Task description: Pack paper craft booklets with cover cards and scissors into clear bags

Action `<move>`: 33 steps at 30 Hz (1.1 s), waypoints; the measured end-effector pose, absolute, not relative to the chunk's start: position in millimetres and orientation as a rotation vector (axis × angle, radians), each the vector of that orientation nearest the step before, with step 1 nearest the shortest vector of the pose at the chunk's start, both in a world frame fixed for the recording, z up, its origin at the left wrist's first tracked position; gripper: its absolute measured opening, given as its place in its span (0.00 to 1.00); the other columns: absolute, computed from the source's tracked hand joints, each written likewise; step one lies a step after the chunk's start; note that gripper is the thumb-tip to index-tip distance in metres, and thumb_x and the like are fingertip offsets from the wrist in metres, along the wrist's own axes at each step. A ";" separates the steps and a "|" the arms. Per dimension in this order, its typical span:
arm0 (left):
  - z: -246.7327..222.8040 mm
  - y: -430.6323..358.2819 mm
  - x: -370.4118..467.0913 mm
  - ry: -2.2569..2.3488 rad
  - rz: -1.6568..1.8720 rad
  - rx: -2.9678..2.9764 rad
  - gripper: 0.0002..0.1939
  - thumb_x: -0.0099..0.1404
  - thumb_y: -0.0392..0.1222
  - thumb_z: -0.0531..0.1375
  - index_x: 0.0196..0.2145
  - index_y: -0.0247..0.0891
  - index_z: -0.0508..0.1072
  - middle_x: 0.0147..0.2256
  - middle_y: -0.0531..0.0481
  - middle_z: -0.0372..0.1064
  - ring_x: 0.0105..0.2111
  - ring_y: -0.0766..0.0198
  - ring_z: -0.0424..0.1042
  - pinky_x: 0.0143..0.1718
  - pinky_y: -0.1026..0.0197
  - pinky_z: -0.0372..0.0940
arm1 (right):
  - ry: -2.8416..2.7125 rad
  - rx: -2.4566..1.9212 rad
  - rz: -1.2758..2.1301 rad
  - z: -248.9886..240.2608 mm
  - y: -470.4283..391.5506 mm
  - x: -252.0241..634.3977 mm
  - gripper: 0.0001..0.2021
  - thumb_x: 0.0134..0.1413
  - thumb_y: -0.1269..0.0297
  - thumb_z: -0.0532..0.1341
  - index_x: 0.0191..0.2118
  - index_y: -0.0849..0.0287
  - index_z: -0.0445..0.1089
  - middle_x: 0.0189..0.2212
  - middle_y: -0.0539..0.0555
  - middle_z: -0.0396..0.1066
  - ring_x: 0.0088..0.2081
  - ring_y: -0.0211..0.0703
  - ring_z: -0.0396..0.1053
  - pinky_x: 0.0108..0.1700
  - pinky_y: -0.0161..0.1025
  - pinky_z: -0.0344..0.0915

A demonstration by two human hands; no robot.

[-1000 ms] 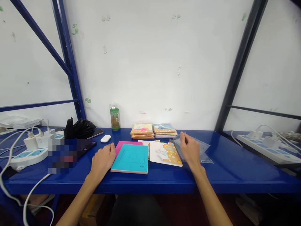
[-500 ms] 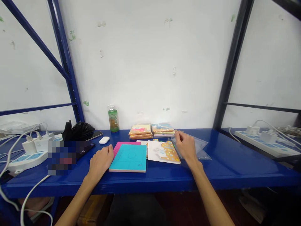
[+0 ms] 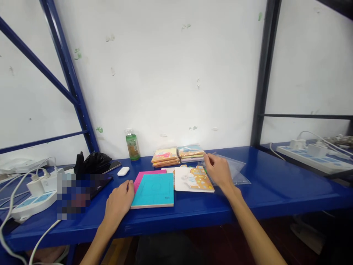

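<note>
My left hand (image 3: 120, 200) rests on the table with curled fingers, against the left side of a bright blue booklet (image 3: 154, 189). Under that booklet lies a magenta one (image 3: 138, 180), partly covered. My right hand (image 3: 217, 169) is loosely closed, its wrist near the table, beside a white booklet with an orange cartoon picture (image 3: 194, 180). Clear plastic sleeves (image 3: 238, 173) lie flat beneath and to the right of this hand. Nothing shows in either hand, though the undersides of the fingers are hidden. Another picture booklet is mostly covered between the blue and white ones.
Two stacks of wrapped picture booklets (image 3: 165, 155) stand near the wall. Left of them are a green bottle (image 3: 132, 146) and a white earphone case (image 3: 123, 171). A black plastic bag (image 3: 95, 162), a phone (image 3: 111, 167) and a power strip (image 3: 35, 202) with cables occupy the left side.
The camera view has tilted and shifted slightly, so the whole scene sits at a different angle. Both hands and the booklets keep their places relative to each other.
</note>
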State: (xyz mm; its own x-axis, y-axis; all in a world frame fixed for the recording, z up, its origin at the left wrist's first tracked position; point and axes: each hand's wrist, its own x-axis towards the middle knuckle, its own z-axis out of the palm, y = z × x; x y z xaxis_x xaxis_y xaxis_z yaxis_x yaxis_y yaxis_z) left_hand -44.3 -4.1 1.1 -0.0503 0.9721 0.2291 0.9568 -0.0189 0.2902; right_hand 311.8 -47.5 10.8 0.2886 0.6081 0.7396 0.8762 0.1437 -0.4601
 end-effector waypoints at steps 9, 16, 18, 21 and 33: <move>7.0 -6.0 -41.6 2.158 0.507 2.183 0.26 0.71 0.52 0.38 0.40 0.42 0.73 0.43 0.34 0.79 0.45 0.36 0.76 0.38 0.48 0.65 | -1.437 -1.576 -0.341 9.5 -47.9 310.6 0.22 0.67 0.56 0.50 0.22 0.56 0.62 0.18 0.50 0.67 0.20 0.38 0.56 0.28 0.39 0.45; 6.2 -6.9 -40.9 2.159 0.515 2.199 0.22 0.70 0.51 0.40 0.34 0.44 0.70 0.39 0.36 0.79 0.44 0.37 0.76 0.36 0.51 0.64 | -1.465 -1.576 -0.348 8.1 -47.5 310.0 0.22 0.68 0.56 0.49 0.22 0.56 0.62 0.18 0.50 0.67 0.20 0.38 0.57 0.28 0.38 0.46; 5.6 -6.4 -41.5 2.157 0.516 2.204 0.21 0.70 0.51 0.41 0.32 0.44 0.69 0.38 0.37 0.79 0.44 0.38 0.76 0.35 0.51 0.63 | -1.469 -1.578 -0.351 7.8 -47.0 309.9 0.22 0.68 0.56 0.50 0.22 0.56 0.62 0.18 0.50 0.67 0.21 0.38 0.58 0.28 0.38 0.46; 5.1 -5.8 -42.2 2.153 0.518 2.209 0.19 0.70 0.51 0.41 0.31 0.45 0.67 0.37 0.39 0.79 0.42 0.38 0.77 0.34 0.52 0.62 | -1.473 -1.581 -0.353 7.7 -46.7 309.5 0.22 0.68 0.56 0.49 0.22 0.56 0.62 0.18 0.50 0.67 0.21 0.38 0.57 0.28 0.38 0.46; 7.2 -7.8 -41.0 2.149 0.524 2.218 0.20 0.71 0.50 0.43 0.31 0.44 0.70 0.36 0.38 0.79 0.41 0.40 0.77 0.32 0.54 0.62 | -1.499 -1.590 -0.341 9.6 -49.0 307.9 0.22 0.67 0.56 0.50 0.23 0.56 0.67 0.19 0.52 0.69 0.20 0.39 0.60 0.28 0.39 0.46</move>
